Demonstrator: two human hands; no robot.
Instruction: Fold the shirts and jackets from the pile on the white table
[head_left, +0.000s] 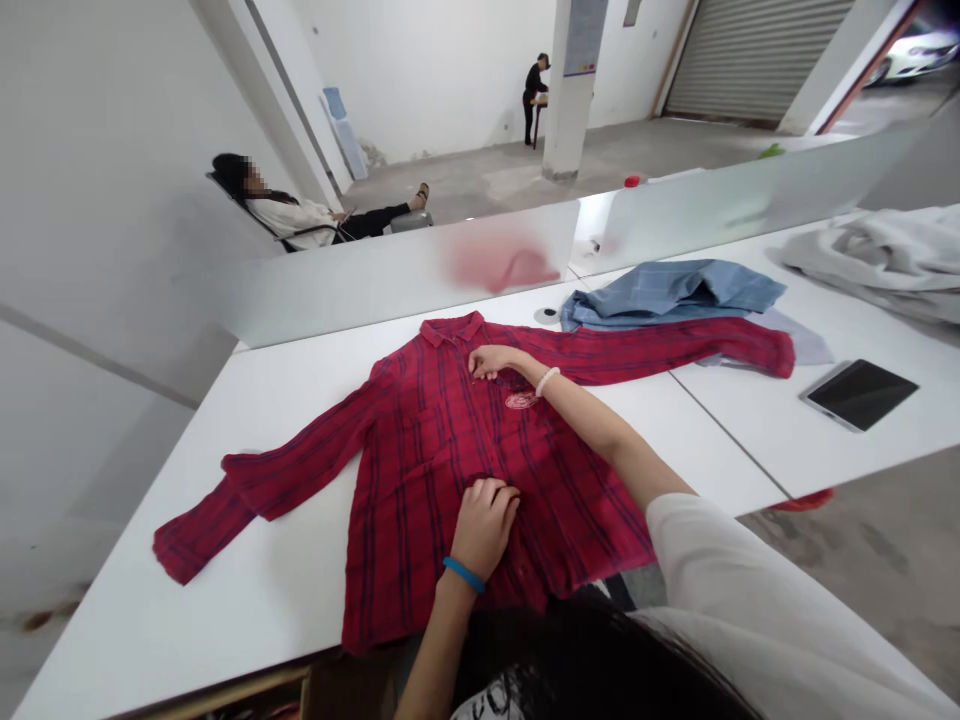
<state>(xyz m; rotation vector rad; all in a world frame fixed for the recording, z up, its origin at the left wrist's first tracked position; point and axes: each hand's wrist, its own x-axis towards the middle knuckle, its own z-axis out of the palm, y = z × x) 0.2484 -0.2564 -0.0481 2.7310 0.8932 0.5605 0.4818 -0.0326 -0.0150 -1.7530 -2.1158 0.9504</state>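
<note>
A red plaid button-up shirt (420, 470) lies front side up on the white table (300, 580), its collar at the far end and its sleeves spread out to both sides. My right hand (495, 361) is closed in a pinch on the shirt's front edge, a little below the collar. Lower on the same button strip, my left hand (486, 515) has its fingers curled onto the fabric, which bunches slightly at the fingertips. Beside my right wrist, a pale round print (523, 400) shows on the chest.
Folded blue cloth (675, 290) lies behind the right sleeve. A dark-screened tablet (860, 394) and pale grey cloth (892, 255) are at the right. A frosted divider (405, 275) runs along the far edge. Beyond it, one person (300, 215) sits and another (532, 100) stands.
</note>
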